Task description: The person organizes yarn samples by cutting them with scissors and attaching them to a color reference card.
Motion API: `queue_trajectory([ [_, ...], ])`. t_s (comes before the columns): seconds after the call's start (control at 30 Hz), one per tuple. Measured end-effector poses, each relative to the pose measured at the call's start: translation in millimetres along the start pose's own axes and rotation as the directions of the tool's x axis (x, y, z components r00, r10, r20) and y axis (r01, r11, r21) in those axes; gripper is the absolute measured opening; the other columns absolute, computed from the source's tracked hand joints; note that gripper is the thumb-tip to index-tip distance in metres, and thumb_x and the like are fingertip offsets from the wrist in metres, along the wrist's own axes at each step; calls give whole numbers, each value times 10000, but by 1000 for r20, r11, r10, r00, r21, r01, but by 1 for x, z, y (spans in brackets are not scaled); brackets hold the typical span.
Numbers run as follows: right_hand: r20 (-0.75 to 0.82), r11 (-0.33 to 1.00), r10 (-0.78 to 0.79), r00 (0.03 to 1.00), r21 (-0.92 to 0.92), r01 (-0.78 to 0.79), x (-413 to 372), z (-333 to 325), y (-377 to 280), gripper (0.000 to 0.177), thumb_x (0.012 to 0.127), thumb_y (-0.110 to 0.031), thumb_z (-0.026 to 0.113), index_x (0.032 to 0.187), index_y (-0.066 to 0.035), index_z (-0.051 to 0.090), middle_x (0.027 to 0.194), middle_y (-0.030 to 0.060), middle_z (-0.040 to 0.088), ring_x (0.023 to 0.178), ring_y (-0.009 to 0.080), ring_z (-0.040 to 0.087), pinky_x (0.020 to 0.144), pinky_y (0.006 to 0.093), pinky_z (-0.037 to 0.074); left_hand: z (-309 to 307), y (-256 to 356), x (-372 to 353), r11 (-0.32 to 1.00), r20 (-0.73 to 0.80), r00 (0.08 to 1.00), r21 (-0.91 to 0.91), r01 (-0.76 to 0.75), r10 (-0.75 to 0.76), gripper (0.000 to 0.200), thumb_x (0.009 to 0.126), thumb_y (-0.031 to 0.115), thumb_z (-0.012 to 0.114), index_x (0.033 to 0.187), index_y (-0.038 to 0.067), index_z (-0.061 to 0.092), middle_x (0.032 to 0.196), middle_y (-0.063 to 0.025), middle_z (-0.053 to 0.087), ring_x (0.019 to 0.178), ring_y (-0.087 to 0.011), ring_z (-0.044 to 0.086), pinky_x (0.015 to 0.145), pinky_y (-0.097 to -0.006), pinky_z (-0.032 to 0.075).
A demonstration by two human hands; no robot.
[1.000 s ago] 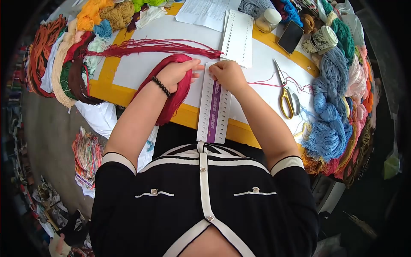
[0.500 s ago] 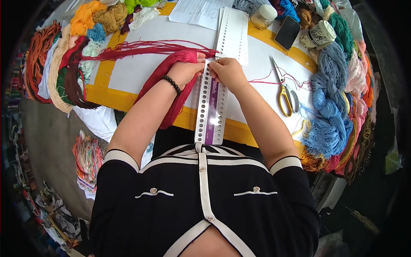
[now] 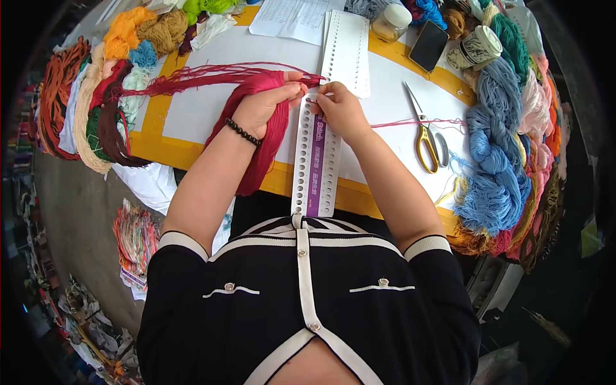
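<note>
A crimson skein of thread (image 3: 277,144) hangs over my left hand (image 3: 268,104), its loose strands stretching left across the table. My left fingers are closed on it near the top of a punched thread card (image 3: 316,160). This card is white with a purple printed strip and a row of holes along each side; it points toward my body. At its upper end my right hand (image 3: 343,112) pinches a crimson strand by the top holes. A thin length of red thread (image 3: 410,122) trails right from beneath my right wrist, over the scissors (image 3: 423,138).
White punched cards (image 3: 346,54) lie beyond my hands, beside a printed sheet (image 3: 289,19). A phone (image 3: 428,48), a jar (image 3: 391,24) and a patterned cup (image 3: 475,48) stand at the back right. Blue yarn (image 3: 491,173) and other coloured skeins line both table sides.
My left hand has drawn slightly left, away from the card, with the skein. My right hand stays by the card's top. The red thread on the right now lies straighter.
</note>
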State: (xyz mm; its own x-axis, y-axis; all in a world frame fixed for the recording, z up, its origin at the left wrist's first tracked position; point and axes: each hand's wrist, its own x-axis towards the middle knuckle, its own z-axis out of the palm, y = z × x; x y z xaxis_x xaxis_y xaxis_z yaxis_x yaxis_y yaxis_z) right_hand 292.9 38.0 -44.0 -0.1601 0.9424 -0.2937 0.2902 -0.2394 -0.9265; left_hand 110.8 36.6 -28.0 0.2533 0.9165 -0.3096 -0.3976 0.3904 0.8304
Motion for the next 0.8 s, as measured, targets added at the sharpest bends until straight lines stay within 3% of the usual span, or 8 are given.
queue_trajectory([
  [0.2, 36, 936, 32, 999, 349, -42, 1, -2, 8, 126, 907, -108, 506, 1002, -26, 524, 745, 55, 625, 648, 76, 530, 576, 205, 416, 9, -16, 0, 988, -30, 1000, 157, 1, 4, 316, 905, 93, 562, 1210, 26, 518, 1056, -52, 641, 816, -92, 585, 723, -214, 462],
  [0.37, 117, 814, 0, 993, 576, -68, -2, -19, 12, 133, 909, -88, 507, 1011, -35, 573, 745, 59, 622, 689, 86, 561, 590, 218, 439, 17, -26, -5, 885, 165, 983, 443, -145, 78, 413, 870, 70, 582, 1265, 18, 469, 1017, -28, 606, 812, -76, 538, 752, -228, 447],
  [0.4, -27, 983, -117, 993, 136, 120, -8, -24, 9, 164, 887, -84, 537, 1038, -79, 603, 806, 52, 637, 719, 104, 584, 607, 236, 464, 15, -26, -7, 832, 154, 985, 534, -148, 76, 410, 865, 59, 587, 1258, 20, 475, 966, -18, 599, 823, -78, 538, 762, -234, 448],
  [0.43, -98, 906, -286, 953, -352, 236, -13, -30, 8, 213, 866, -80, 566, 1065, -123, 633, 868, 45, 651, 750, 122, 607, 624, 255, 489, 14, -25, -8, 876, 99, 989, 461, -141, 107, 401, 857, 42, 591, 1244, 22, 487, 901, -8, 576, 826, -84, 541, 770, -235, 448],
  [0.47, -95, 905, -288, 953, -352, 239, -17, -36, 8, 213, 866, -80, 566, 1065, -123, 633, 868, 45, 651, 750, 122, 607, 624, 255, 489, 16, -17, -14, 945, 63, 992, 303, -121, 107, 414, 829, 72, 643, 1220, 37, 512, 881, -3, 568, 834, -73, 541, 743, -223, 456],
  [0.53, 125, 269, -716, 686, -858, 437, -23, -47, 9, 324, 801, -88, 635, 1089, -232, 665, 1033, 5, 647, 814, 164, 633, 665, 293, 521, 11, -8, -20, 975, 101, 990, 191, -112, 94, 401, 829, 64, 637, 1213, 42, 523, 909, -10, 575, 835, -80, 545, 742, -224, 454],
  [0.67, 130, 271, -768, 627, -821, 502, -15, -54, 9, 324, 756, -88, 675, 1043, -235, 691, 1096, 0, 639, 851, 207, 638, 693, 308, 528, -3, 2, -26, 956, -3, 984, 238, -171, 177, 323, 815, 55, 624, 1136, 52, 589, 861, -13, 599, 754, -88, 553, 691, -217, 444],
  [0.8, 47, 510, -704, 708, -660, 551, -10, -73, 13, 202, 797, -89, 666, 984, -148, 714, 1006, 44, 678, 898, 237, 635, 781, 294, 517, -80, 46, -34, 986, -247, 968, -143, -82, 44, 347, 782, 61, 630, 1127, 75, 598, 764, -31, 601, 680, -118, 557, 639, -231, 454],
])
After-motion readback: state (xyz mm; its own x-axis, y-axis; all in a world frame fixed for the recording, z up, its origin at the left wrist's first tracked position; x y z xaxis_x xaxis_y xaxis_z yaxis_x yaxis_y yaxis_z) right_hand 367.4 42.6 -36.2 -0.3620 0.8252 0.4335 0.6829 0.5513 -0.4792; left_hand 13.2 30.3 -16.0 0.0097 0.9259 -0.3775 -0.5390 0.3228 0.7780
